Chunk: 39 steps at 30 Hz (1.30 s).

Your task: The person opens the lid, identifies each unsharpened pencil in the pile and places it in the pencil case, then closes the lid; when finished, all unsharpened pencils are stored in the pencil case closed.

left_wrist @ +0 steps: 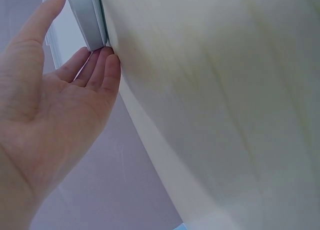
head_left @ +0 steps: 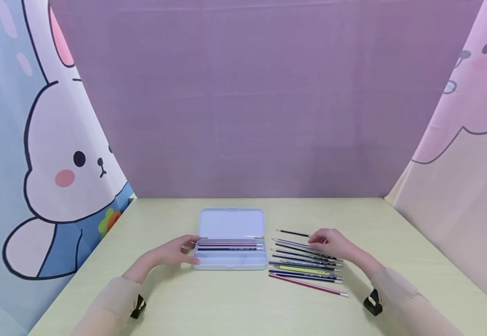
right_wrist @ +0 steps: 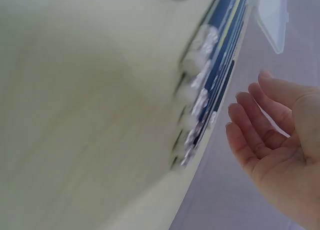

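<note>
A white pencil case (head_left: 223, 267) lies with its lid (head_left: 231, 223) raised at the back. Inside its rear compartment are a dark red pencil (head_left: 226, 244) and a dark blue pencil (head_left: 226, 249). At the left end, my left hand (head_left: 172, 251) grips the case, thumb at the front corner and fingers by the rear one. My right hand (head_left: 333, 242) hovers over the far side of a row of loose pencils (head_left: 306, 264), its fingers gently curved. Nothing shows between those fingers in the right wrist view. Part of the farthest pencil (head_left: 292, 232) is hidden behind this hand.
Several mostly dark pencils lie side by side right of the case, with a yellow-green pencil (head_left: 304, 270) among them and a red pencil (head_left: 308, 285) nearest me. The pale wooden table (head_left: 209, 303) ends at a purple backdrop (head_left: 243, 116).
</note>
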Motion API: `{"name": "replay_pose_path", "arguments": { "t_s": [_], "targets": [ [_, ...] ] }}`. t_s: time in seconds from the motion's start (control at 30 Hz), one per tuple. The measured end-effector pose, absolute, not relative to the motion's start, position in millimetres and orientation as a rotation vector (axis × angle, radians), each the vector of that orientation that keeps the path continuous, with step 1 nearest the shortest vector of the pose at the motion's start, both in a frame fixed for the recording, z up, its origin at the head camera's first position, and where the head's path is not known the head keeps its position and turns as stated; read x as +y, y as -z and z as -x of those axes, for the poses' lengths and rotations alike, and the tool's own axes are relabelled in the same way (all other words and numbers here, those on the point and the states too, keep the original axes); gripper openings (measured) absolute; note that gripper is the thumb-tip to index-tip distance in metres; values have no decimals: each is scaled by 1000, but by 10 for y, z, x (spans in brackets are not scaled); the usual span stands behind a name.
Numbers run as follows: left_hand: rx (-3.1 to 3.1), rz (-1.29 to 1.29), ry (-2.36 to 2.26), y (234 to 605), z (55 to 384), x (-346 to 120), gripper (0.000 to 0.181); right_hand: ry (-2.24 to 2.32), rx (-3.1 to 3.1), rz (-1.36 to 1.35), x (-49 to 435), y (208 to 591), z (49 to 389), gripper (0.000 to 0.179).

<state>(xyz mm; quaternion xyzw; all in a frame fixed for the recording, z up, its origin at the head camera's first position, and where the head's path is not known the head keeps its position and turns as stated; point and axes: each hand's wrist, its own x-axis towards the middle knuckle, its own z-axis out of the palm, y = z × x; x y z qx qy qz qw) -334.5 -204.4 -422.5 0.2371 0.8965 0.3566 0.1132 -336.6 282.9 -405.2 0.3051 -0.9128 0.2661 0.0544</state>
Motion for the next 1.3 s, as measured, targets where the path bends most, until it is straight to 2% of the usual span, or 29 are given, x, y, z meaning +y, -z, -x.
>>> {"name": "replay_pose_path", "arguments": {
  "t_s": [0.43,1.3],
  "targets": [
    [2621,-714,-1059,4209,3323,-2033,76,-795,-2796,-923,3004,4100,3293,14],
    [2644,-679,-1043,4257,3365,-2046,78,-570,-2799,-897,2998,4215,3337,6]
  ]
}}
